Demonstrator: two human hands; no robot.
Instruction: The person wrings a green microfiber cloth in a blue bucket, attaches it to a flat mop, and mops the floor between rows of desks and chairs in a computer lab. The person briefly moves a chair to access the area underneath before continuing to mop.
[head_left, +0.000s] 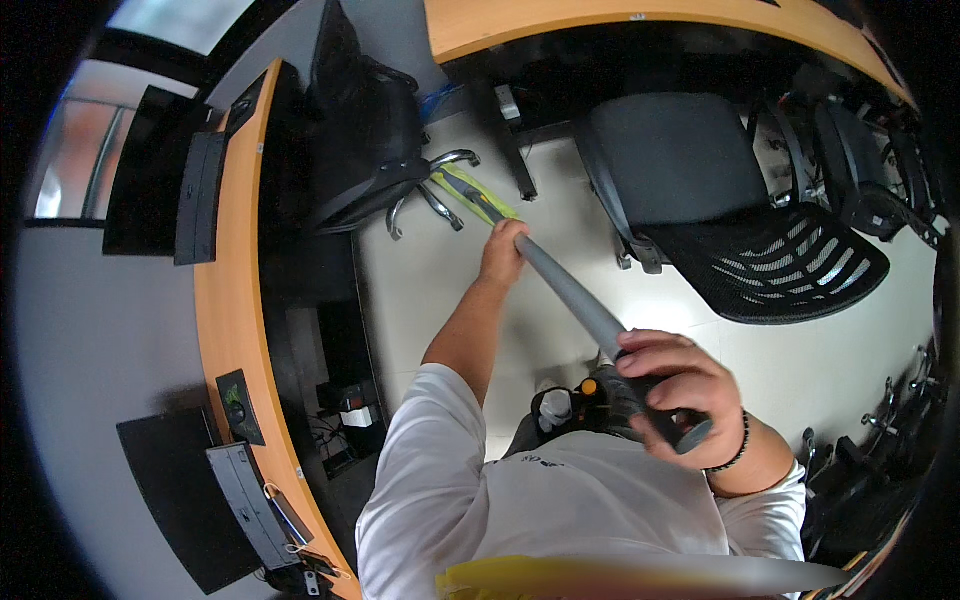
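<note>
A long grey mop handle (574, 292) slants from the lower right towards the upper left. My left hand (504, 253) grips it low down, close to its flat green mop head (474, 193). That head rests on the pale floor beside the chrome legs of a black office chair (367, 150). Around the black upper end of the handle, in front of my chest, my right hand (686, 397) is closed. A dark beaded bracelet circles my right wrist.
Wooden desks run along the left (232, 315) and the top (675, 13), the left one bearing monitors. A black mesh-backed chair (675, 161) stands at the right, with more chairs beyond. Cables and a white box (358, 417) lie under the left desk.
</note>
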